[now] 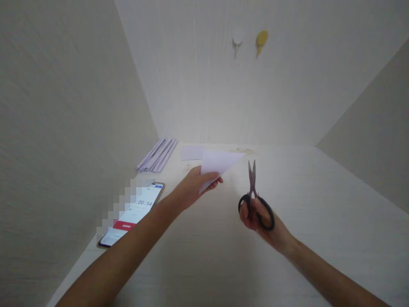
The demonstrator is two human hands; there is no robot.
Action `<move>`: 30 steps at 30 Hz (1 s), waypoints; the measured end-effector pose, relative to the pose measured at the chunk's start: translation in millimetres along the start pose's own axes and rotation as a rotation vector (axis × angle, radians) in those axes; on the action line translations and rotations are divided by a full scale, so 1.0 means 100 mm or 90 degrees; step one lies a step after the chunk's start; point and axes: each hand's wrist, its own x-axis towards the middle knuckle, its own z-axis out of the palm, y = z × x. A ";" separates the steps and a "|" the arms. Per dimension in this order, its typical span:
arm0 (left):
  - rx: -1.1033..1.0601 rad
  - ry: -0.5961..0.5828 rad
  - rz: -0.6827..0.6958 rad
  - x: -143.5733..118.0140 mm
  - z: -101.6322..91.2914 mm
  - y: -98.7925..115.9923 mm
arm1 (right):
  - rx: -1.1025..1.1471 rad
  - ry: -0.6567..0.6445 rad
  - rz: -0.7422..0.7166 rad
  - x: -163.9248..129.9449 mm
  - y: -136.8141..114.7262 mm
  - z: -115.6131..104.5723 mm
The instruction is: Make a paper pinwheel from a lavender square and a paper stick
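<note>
In my left hand [194,185] is a white paper [219,163] shaped like a triangle, pinched near its lower edge by thumb and fingers. Its pointed tip reaches out to the right. My right hand [260,217] grips scissors [252,183] by their black handles, with thumb and fingers through the loops. The blades stand slightly apart and point away from me, just right of the paper's tip and not touching it. A small white paper piece [192,152] lies flat on the table behind my left hand.
On the left, a phone [137,213] showing a running timer lies beside my left forearm. Folded paper strips [158,155] are stacked at the back left. Thin scraps [244,149] lie near the back wall. A white hook [237,37] and a yellow hook [262,38] hang on that wall.
</note>
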 end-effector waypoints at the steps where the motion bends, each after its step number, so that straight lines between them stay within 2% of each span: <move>1: -0.001 0.009 0.015 0.00 0.00 0.06 | -0.045 -0.028 0.007 -0.04 0.02 0.02; 3: 0.006 0.019 0.023 -0.02 -0.02 0.16 | -0.092 -0.093 0.013 -0.10 0.05 0.05; 6: 0.054 0.008 0.032 -0.06 -0.06 0.23 | -0.142 -0.129 0.022 -0.16 0.05 0.09; 10: 0.101 -0.029 0.047 -0.09 -0.08 0.22 | -0.167 -0.120 0.077 -0.19 0.02 0.12; 15: 0.121 -0.092 -0.005 -0.09 -0.04 0.18 | -0.193 -0.108 0.152 -0.19 -0.03 0.14; 24: 0.119 -0.083 -0.044 -0.11 -0.01 0.19 | -0.235 -0.107 0.200 -0.18 -0.04 0.15; 30: 0.120 -0.068 -0.046 -0.11 0.01 0.20 | -0.242 -0.129 0.176 -0.17 -0.02 0.12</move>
